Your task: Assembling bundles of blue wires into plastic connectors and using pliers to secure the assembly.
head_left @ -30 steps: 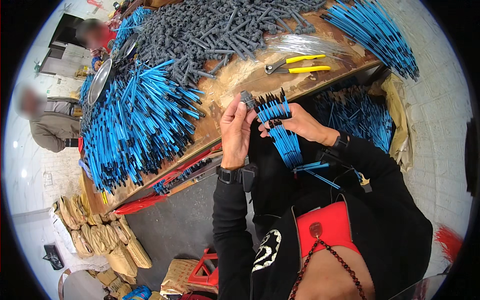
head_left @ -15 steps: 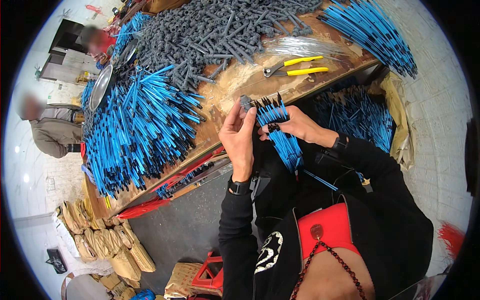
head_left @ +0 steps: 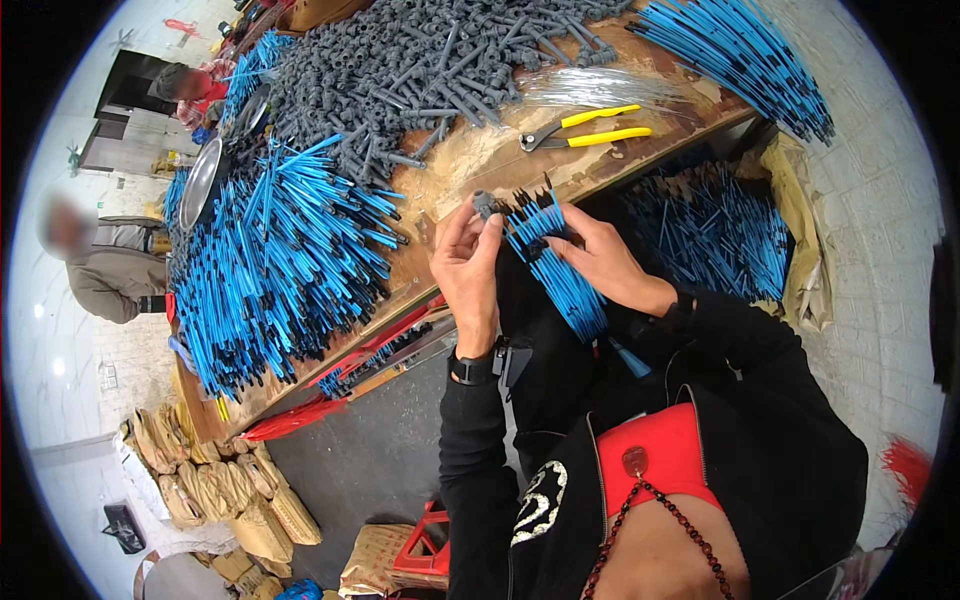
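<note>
Between the thumb and fingers of my left hand (head_left: 468, 258) is a grey plastic fitting (head_left: 485, 204), held just left of a bundle of blue sticks with black tips (head_left: 562, 275). My right hand (head_left: 612, 262) is closed round the upper part of that bundle from its right side. The black tips fan out above my fingers, close to the fitting; whether one touches it I cannot make out. The bundle's lower end slants down over my lap. A large heap of similar grey fittings (head_left: 400, 80) covers the far part of the wooden table (head_left: 470, 165).
Yellow-handled cutters (head_left: 585, 128) and thin clear strands (head_left: 605, 88) lie near the table's edge. Blue sticks pile at the left (head_left: 285, 260) and far right (head_left: 745, 60); more fill a sack (head_left: 800, 235) beneath. A metal dish (head_left: 202, 185) rests at left. Two people are beyond.
My right hand has shifted slightly up along the bundle, its fingers now lying differently over the sticks. The left hand keeps the fitting, which has tilted a little.
</note>
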`<state>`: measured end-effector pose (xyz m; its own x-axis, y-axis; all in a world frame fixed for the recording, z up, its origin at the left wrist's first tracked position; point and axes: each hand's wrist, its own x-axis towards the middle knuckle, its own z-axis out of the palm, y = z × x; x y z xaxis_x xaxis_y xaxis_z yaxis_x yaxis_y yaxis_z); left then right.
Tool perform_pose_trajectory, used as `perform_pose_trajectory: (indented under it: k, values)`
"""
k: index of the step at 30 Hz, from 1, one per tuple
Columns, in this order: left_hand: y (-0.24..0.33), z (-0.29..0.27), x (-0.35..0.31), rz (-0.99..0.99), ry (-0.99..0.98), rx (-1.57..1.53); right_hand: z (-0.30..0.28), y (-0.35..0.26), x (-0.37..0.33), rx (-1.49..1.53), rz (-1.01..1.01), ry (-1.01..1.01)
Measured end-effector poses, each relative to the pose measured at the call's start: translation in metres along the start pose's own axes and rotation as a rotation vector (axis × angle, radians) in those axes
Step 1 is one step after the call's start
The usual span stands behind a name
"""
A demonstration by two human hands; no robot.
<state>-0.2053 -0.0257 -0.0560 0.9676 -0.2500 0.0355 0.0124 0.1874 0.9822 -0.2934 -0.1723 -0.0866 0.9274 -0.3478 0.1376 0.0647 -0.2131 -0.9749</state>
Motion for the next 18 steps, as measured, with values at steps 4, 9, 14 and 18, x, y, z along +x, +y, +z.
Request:
perform_pose_trajectory:
  k: [4, 9, 14, 18]
  values:
    - [0.004, -0.001, 0.000, -0.025, -0.029, 0.012, -0.003, -0.003, 0.003, 0.049, 0.038, -0.095]
    - [0.006, -0.003, -0.003, 0.065, -0.032, 0.121, -0.004, -0.003, 0.008, 0.028, 0.054, -0.159]
    - [0.008, -0.008, -0.003, 0.043, -0.120, 0.144, -0.008, -0.003, 0.014, 0.152, 0.042, -0.217]
    - [0.013, -0.011, -0.003, 0.026, -0.183, 0.187, -0.014, -0.005, 0.014, 0.179, 0.069, -0.277]
